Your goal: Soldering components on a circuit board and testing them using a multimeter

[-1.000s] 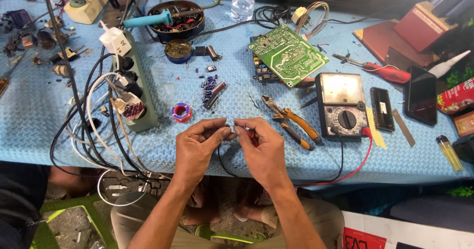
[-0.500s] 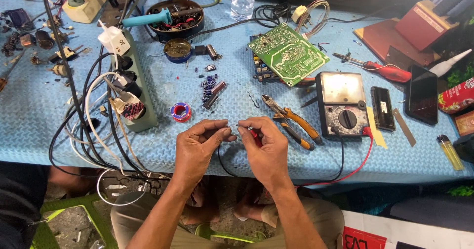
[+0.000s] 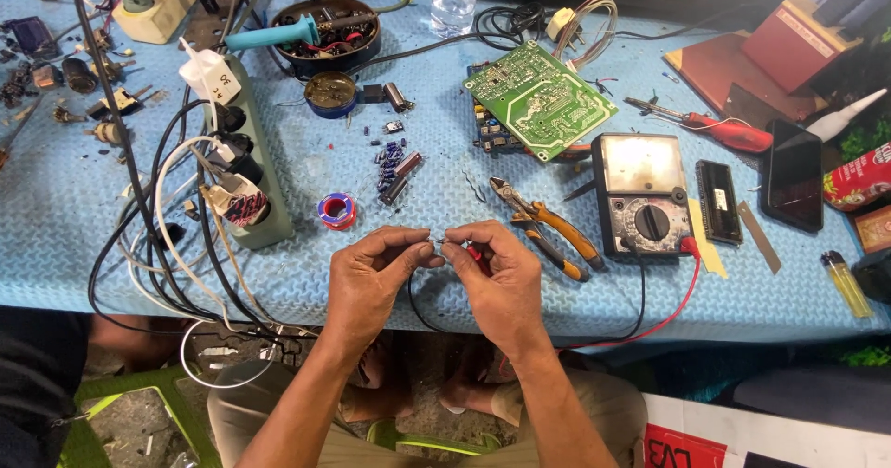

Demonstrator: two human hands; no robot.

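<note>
Fingers of left hand [image 3: 376, 278] and right hand [image 3: 497, 282] pinch shut on a tiny component [image 3: 440, 240] (probably light, fragile; best gripped by its ends) beside pliers [image 3: 543, 231].

A tiny pale part [image 3: 439, 241] sits pinched between the fingertips of both hands, held level just above the near edge of the blue table; a red probe [image 3: 478, 256] and a black lead [image 3: 418, 305] hang at the right palm.

The head camera looks steeply down, close, at the blue workbench [image 3: 650, 292].
</note>
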